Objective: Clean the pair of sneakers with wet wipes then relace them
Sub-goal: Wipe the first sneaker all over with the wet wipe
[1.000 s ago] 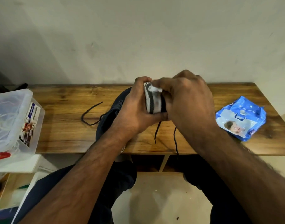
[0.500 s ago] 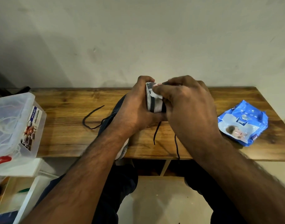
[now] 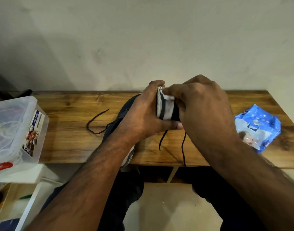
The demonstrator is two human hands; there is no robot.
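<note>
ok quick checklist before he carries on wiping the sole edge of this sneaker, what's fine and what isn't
1. Sneaker firmly held: ok, the left hand wraps round it, raised above the wooden table.
2. Wet wipe in the grip: ok, the right hand pinches it against the sole edge.
3. Sole edge clean: cannot tell, fingers cover much of it.
4. Loose laces clear of the wiping: ok, they dangle below the hands.
5. Wipes packet within reach: ok, on the table to his right.
6. Second sneaker ready: cannot tell, mostly hidden behind the left arm.
</note>
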